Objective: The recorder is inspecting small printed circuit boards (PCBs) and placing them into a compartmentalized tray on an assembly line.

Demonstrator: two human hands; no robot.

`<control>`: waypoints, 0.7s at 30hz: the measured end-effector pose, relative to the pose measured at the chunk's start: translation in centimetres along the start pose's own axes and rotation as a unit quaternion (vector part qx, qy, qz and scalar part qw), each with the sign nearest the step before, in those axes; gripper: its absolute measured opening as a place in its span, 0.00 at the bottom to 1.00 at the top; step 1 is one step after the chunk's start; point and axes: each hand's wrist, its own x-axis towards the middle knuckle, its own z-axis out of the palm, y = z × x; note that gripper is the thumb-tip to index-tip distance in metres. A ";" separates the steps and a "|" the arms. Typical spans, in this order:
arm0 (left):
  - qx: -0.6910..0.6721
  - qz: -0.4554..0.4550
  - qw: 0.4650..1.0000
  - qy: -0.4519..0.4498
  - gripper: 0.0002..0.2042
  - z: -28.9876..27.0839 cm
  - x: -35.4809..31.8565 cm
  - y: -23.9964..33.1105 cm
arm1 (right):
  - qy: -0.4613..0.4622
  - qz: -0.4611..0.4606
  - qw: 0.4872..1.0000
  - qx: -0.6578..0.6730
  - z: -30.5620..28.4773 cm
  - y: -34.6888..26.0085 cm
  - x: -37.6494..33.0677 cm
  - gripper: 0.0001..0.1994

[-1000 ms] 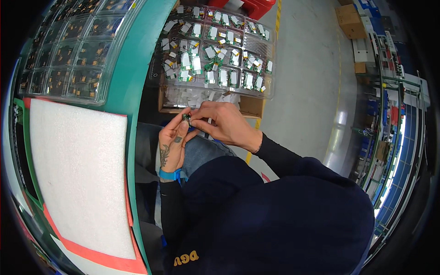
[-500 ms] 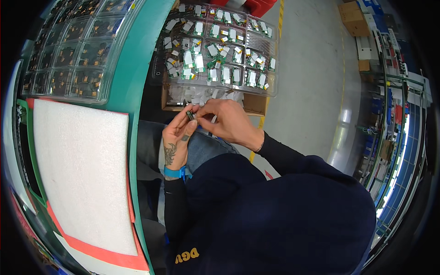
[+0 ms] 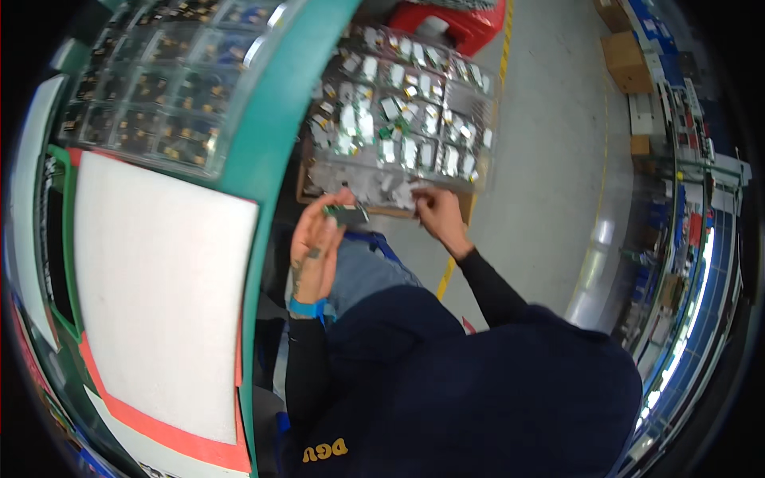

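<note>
Two hands work here: the left hand (image 3: 315, 251) pinches a small green part (image 3: 347, 213), while the right hand (image 3: 437, 217), at 3 o'clock from it, touches the clear tray (image 3: 402, 119), fingers curled.

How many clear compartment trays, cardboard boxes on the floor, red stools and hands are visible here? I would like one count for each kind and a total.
Clear compartment trays: 2, one on the green table and one over the brown box
Cardboard boxes on the floor: 2
Red stools: 1
Hands: 2, left hand holding a small green part, right hand at the tray edge
Total: 7
</note>
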 end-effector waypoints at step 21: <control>0.029 -0.051 0.993 -0.107 0.26 -0.4 -0.2 1.0 | 0.014 -0.404 0.914 0.036 -21.3 -35.6 12.5 0.08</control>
